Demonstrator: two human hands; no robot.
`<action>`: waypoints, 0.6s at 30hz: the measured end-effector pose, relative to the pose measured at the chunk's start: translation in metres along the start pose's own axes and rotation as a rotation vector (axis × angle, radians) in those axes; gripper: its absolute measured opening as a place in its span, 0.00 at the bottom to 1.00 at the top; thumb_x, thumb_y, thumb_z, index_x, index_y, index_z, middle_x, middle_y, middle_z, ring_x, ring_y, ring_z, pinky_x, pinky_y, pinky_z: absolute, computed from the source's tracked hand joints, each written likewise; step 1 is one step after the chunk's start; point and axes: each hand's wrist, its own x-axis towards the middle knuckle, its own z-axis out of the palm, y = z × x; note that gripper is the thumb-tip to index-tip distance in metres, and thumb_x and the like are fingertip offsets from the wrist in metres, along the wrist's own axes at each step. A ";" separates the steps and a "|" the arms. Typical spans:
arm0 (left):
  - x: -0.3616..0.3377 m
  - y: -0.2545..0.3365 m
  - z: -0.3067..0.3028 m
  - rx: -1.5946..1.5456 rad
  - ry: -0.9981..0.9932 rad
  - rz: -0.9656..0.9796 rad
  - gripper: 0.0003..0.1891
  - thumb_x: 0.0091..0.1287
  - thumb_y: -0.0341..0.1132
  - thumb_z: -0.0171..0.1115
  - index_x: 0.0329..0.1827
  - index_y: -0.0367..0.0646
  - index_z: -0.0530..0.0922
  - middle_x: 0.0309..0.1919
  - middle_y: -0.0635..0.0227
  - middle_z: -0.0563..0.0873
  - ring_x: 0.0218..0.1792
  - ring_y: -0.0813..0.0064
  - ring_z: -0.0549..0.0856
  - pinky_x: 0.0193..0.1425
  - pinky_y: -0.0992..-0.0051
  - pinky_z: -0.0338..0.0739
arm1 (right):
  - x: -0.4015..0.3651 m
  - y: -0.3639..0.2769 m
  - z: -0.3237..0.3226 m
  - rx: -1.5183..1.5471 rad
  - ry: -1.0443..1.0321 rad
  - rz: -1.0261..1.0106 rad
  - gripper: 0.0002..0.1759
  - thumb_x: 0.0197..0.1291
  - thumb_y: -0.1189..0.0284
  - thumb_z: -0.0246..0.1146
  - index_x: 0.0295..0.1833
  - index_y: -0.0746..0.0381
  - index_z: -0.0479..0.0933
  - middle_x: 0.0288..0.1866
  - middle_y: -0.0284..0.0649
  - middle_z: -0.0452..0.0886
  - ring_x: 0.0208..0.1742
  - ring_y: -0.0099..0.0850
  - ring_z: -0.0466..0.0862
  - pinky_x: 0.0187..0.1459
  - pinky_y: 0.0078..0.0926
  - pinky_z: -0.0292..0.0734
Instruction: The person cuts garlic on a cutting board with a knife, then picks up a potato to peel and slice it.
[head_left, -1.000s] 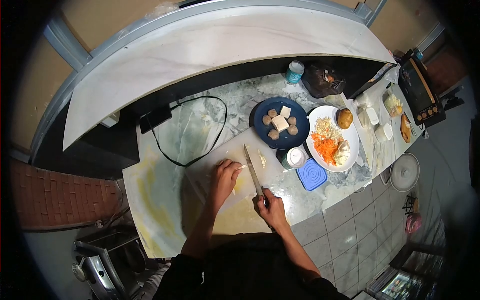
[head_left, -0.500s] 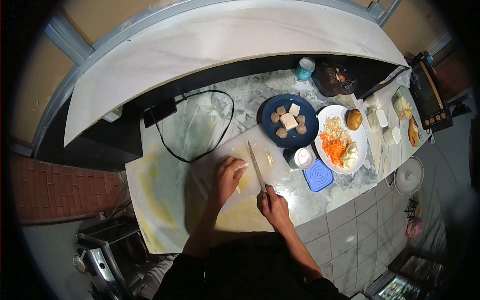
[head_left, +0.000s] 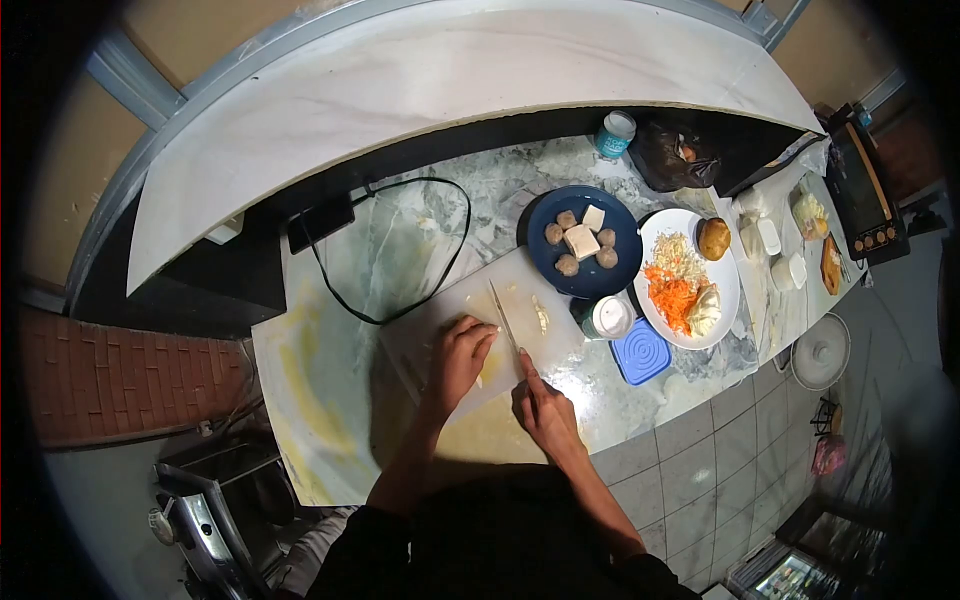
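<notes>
My right hand [head_left: 546,411] is closed round the handle of a knife [head_left: 503,314], whose blade points away over the white cutting board [head_left: 460,300]. Just left of the blade, my left hand [head_left: 463,357] has its fingers curled together on a small pale piece [head_left: 492,331], largely covered by the fingertips. The knife lies close to those fingertips. Thin pale slices [head_left: 541,316] rest on the board to the right of the blade.
A blue plate [head_left: 545,270] holds meatballs and white blocks. Beside it, a white plate [head_left: 729,290] bears shredded carrot, chopped pieces and a potato [head_left: 714,239]. An open jar [head_left: 612,317] and blue lid [head_left: 641,352] sit nearby. A black cable [head_left: 335,297] curves at the left.
The knife blade has shifted left, nearer to my left fingertips. My right hand has moved slightly up and left, with its index finger further forward along the knife.
</notes>
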 end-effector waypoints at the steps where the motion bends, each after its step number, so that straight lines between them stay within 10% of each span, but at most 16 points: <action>1: 0.000 0.001 -0.001 0.001 0.000 0.009 0.08 0.65 0.27 0.65 0.45 0.35 0.86 0.38 0.55 0.86 0.41 0.53 0.86 0.48 0.62 0.79 | 0.000 0.000 0.000 0.006 0.006 -0.020 0.45 0.59 0.77 0.61 0.82 0.54 0.54 0.34 0.56 0.83 0.32 0.55 0.84 0.35 0.50 0.80; 18: -0.004 0.004 -0.005 -0.010 -0.038 -0.031 0.08 0.64 0.24 0.65 0.45 0.35 0.86 0.39 0.56 0.86 0.42 0.54 0.86 0.49 0.63 0.79 | 0.000 -0.006 0.000 0.010 -0.055 -0.067 0.48 0.58 0.80 0.61 0.83 0.52 0.52 0.41 0.57 0.81 0.36 0.56 0.84 0.39 0.50 0.81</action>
